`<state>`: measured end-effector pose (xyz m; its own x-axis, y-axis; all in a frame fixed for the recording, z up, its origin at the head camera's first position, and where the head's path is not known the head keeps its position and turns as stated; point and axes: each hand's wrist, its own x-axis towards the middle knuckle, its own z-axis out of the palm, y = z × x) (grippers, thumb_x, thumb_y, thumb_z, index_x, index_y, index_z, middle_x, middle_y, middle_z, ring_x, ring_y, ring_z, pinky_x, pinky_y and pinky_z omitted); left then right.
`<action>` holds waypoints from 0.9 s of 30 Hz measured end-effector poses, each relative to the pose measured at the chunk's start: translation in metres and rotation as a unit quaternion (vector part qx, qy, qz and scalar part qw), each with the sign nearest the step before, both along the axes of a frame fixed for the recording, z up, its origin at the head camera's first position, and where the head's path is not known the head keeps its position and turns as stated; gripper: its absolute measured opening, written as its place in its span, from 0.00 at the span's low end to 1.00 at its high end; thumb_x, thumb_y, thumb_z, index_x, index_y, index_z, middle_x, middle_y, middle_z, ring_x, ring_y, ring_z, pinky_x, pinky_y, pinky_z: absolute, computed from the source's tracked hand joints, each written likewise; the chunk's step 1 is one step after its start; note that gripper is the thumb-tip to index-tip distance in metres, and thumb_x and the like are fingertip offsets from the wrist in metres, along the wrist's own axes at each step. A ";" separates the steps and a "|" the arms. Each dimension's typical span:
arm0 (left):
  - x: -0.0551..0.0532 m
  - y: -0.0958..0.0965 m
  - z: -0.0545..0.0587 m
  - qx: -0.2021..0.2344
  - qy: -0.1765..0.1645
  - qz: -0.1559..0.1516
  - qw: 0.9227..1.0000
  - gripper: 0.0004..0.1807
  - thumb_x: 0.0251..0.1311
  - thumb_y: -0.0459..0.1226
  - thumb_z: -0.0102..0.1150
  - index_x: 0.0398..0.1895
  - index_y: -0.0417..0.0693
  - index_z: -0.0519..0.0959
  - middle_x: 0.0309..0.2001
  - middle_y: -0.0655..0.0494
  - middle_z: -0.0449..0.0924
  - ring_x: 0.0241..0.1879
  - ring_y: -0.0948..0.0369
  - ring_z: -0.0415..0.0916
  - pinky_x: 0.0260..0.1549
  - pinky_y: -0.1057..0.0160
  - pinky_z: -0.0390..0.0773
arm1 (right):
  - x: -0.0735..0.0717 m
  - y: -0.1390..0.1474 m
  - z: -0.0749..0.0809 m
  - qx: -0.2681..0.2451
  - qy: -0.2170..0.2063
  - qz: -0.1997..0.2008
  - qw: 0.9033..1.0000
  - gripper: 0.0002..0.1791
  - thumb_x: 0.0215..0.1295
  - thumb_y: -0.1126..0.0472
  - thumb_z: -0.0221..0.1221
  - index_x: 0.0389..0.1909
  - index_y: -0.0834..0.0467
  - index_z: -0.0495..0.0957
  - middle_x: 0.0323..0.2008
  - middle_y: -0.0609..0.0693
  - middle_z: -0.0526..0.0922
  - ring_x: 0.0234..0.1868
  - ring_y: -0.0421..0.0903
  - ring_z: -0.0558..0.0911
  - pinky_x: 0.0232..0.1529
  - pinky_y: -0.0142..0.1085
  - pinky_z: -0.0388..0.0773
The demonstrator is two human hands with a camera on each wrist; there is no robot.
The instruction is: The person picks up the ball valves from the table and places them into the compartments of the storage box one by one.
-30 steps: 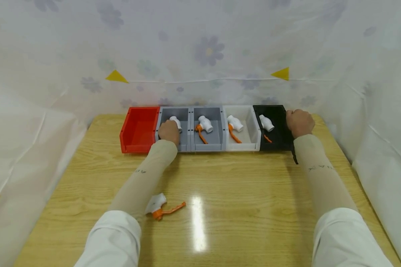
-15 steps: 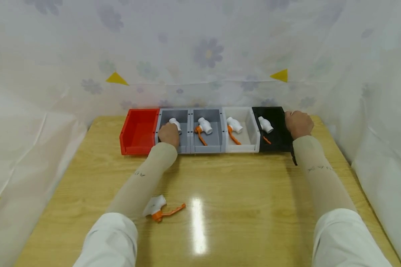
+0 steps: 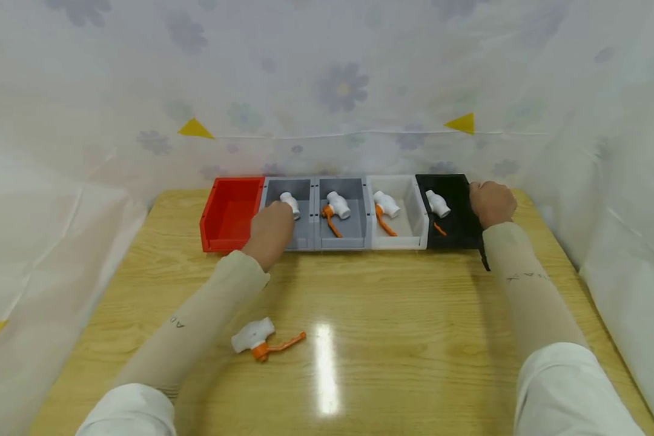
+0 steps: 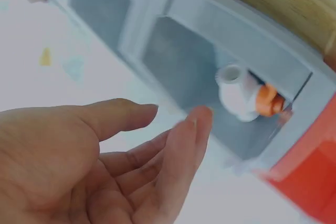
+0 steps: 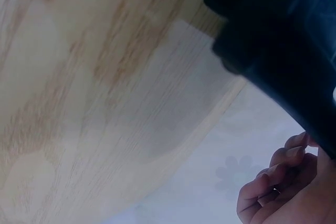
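My left hand (image 3: pixel 271 235) hovers at the front of the left grey bin (image 3: pixel 304 233). In the left wrist view its fingers (image 4: pixel 176 177) are relaxed and hold nothing, with thumb and fingertips apart. Beyond them a white ball valve (image 4: pixel 239 95) with an orange handle fitting lies in that bin. At the far right, my right hand (image 3: pixel 492 204) holds the right side wall of the black bin (image 3: pixel 460 212); the right wrist view shows curled fingers (image 5: pixel 262 184) against the wall. Another white valve (image 3: pixel 438 204) lies inside the black bin, its orange handle partly visible.
A red bin (image 3: pixel 233 212) stands at the row's left end. The second grey bin (image 3: pixel 346 243) and the white bin (image 3: pixel 414 242) each hold a white valve with an orange lever. One more such valve (image 3: pixel 253 335) lies on the wooden table (image 3: pixel 403 339) near my left forearm.
My left hand has drawn back from inside the left grey bin, and its forearm has swung left, uncovering more of the valve on the table. My right hand stays at the black bin.
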<state>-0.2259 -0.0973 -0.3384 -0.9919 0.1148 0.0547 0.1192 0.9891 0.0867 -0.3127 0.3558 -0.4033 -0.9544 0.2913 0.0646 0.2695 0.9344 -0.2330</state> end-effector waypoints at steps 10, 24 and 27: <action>0.084 -0.007 0.003 0.027 0.073 -0.092 0.993 0.11 0.62 0.39 0.54 0.34 0.37 0.73 0.19 0.50 0.70 0.15 0.56 0.72 0.11 0.61 0.71 | 0.000 0.001 0.003 -0.009 -0.002 0.005 1.000 0.39 0.70 0.43 0.25 0.22 0.70 0.71 0.28 0.73 0.74 0.21 0.61 0.73 0.17 0.48 0.65; 0.163 -0.023 -0.011 0.059 0.026 -0.089 0.994 0.11 0.58 0.42 0.60 0.27 0.43 0.75 0.19 0.56 0.73 0.14 0.62 0.68 0.11 0.65 0.67 | -0.004 0.001 0.002 -0.013 -0.012 0.005 1.000 0.39 0.70 0.42 0.25 0.24 0.70 0.73 0.30 0.73 0.75 0.23 0.62 0.75 0.16 0.48 0.67; 0.169 -0.026 -0.014 0.048 -0.001 -0.083 0.995 0.14 0.58 0.44 0.59 0.23 0.44 0.73 0.15 0.58 0.69 0.12 0.63 0.65 0.10 0.66 0.65 | -0.004 0.002 0.002 -0.010 -0.008 0.004 1.000 0.39 0.70 0.43 0.25 0.23 0.70 0.72 0.29 0.73 0.74 0.23 0.62 0.75 0.16 0.48 0.67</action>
<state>-0.0568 -0.1237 -0.3522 -0.9598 0.2715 0.0716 0.2802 0.9428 0.1807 -0.3169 0.3580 -0.4017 -0.9574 0.2854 0.0439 0.2663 0.9314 -0.2483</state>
